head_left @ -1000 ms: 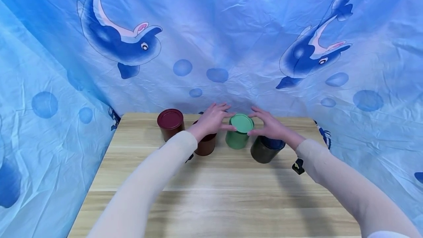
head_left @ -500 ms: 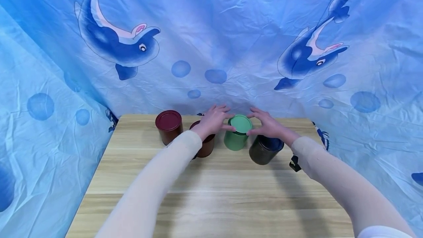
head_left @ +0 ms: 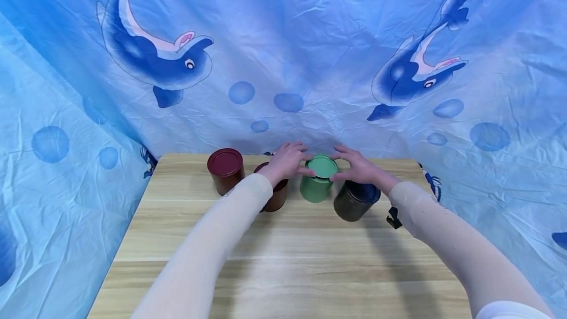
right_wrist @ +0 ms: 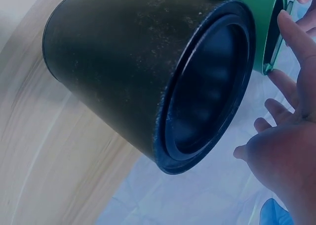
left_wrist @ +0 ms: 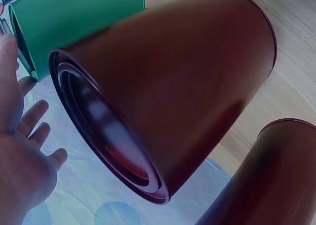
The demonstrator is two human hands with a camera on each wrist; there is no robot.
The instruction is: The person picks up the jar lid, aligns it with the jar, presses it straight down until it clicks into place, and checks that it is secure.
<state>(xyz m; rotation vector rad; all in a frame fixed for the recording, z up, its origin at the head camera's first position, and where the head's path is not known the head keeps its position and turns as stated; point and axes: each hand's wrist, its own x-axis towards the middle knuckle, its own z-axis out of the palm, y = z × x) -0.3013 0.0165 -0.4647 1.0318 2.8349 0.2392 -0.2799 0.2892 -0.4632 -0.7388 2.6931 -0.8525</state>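
My left hand [head_left: 287,161] and right hand [head_left: 360,166] hold the round green lid [head_left: 323,166] by its rim from opposite sides. Each hand's thumb is on the near edge and its fingers on the far edge. Beneath the lid stands the green can [head_left: 316,189], upright. A dark gap shows between lid and can in the right wrist view, so the lid sits partly off the can's mouth. Under my left wrist is a brown can [left_wrist: 182,76] with a recessed top. Below my right hand stands a black can [right_wrist: 113,62] with a dark blue recessed top.
Another brown can [head_left: 227,181] with a dark red top [head_left: 225,162] stands at the far left of the row. The cans line the back of the wooden table [head_left: 283,270]. A blue dolphin-print curtain [head_left: 328,87] hangs behind and at both sides.
The head view has shifted slightly, so everything appears a little lower and to the left. Both hands stay at the green lid, and the cans keep their places.
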